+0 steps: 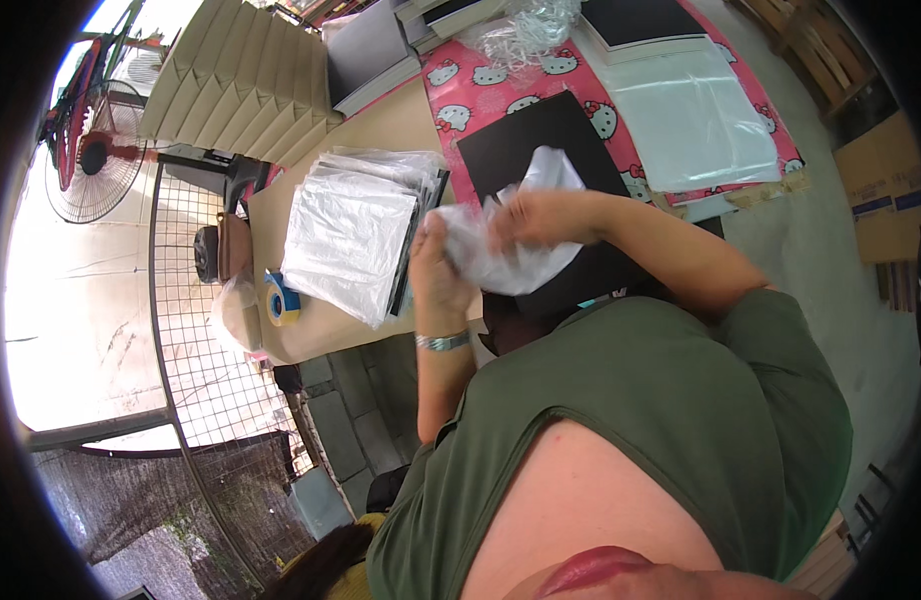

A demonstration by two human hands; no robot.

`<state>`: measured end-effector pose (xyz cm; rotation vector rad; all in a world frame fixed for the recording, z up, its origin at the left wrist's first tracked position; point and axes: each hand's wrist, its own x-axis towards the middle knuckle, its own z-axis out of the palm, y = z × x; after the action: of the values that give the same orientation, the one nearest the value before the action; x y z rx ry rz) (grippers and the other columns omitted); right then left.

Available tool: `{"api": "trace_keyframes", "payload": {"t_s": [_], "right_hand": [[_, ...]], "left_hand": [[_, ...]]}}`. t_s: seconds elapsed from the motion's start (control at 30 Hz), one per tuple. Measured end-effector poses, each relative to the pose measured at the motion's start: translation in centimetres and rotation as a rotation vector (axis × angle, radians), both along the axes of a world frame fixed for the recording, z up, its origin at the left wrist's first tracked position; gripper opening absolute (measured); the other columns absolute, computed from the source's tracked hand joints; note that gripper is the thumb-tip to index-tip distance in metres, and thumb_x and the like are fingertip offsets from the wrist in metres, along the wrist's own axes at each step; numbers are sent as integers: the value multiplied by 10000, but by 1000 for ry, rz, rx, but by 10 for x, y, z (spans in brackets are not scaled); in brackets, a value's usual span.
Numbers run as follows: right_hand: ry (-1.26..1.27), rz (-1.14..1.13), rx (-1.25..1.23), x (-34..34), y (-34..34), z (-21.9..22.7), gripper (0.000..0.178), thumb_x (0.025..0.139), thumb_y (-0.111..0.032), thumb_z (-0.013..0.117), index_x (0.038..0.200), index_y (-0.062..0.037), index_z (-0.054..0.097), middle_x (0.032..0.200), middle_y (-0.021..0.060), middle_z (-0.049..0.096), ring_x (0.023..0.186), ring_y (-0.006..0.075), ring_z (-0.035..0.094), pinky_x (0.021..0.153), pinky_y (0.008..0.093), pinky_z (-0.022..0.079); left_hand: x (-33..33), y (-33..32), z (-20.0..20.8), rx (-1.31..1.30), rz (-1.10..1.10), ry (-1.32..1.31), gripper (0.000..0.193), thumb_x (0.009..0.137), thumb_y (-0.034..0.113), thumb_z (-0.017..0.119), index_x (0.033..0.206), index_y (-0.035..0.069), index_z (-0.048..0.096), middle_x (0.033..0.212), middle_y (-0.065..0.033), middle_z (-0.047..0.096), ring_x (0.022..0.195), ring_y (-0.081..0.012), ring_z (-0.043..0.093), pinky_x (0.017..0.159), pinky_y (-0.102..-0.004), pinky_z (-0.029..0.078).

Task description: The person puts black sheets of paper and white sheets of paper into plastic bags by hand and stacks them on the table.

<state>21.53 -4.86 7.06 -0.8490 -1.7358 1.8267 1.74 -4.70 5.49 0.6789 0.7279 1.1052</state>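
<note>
In front of me lies a flat black sheet or cover (pixel 501 130), with more black surface nearer my body. Above it my left hand (pixel 433 250) is closed on the edge of a crumpled, thin white sheet (pixel 553 268), whether cloth or plastic I cannot tell. My right hand (pixel 521 222) is over the same white sheet, its fingers smeared by motion, so their grip cannot be made out. Just left of my left hand sits a stack of flat black-edged items in clear plastic sleeves (pixel 346 235).
A blue tape dispenser (pixel 282 298) stands at the table's left edge. Cream folded boxes (pixel 241 85) and thick grey-covered books (pixel 369 50) are at the far left. On the pink patterned cloth (pixel 481 92) lie clear plastic sleeves (pixel 696 115), tangled clear strips (pixel 526 40) and a black-covered book (pixel 646 22).
</note>
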Motion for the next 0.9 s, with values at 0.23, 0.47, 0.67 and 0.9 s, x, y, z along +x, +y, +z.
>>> {"api": "trace_keyframes", "payload": {"t_s": [0.23, 0.47, 0.67, 0.9], "right_hand": [[790, -108, -312, 93, -12, -8, 217, 868, -238, 568, 845, -26, 605, 787, 59, 617, 681, 123, 560, 642, 297, 486], [427, -41, 25, 139, -8, -19, 249, 865, -256, 574, 987, -40, 588, 825, 7, 608, 761, 77, 579, 689, 249, 474], [134, -300, -215, 138, -7, -1, 242, 862, -290, 583, 939, -60, 591, 845, -24, 607, 620, 60, 546, 664, 229, 475], [933, -266, -1, 146, 21, -5, 143, 865, -100, 537, 997, -68, 583, 911, 27, 628, 852, 119, 607, 787, 280, 491]], "left_hand": [[-39, -50, -44, 634, -228, 674, 348, 910, 327, 432, 1012, 12, 538, 986, -126, 617, 895, -275, 612, 749, -373, 522], [-18, -27, 18, 126, -383, 112, 323, 860, 278, 509, 1082, 44, 518, 1048, -136, 593, 972, -286, 580, 782, -475, 487], [-20, -15, 12, -9, -250, 523, 265, 830, 181, 565, 1043, 24, 542, 1046, -126, 592, 962, -198, 577, 685, -308, 485], [-69, -7, -68, 569, -319, 860, 238, 811, 94, 579, 1034, 16, 555, 908, -66, 598, 795, -202, 565, 709, -334, 458]]}}
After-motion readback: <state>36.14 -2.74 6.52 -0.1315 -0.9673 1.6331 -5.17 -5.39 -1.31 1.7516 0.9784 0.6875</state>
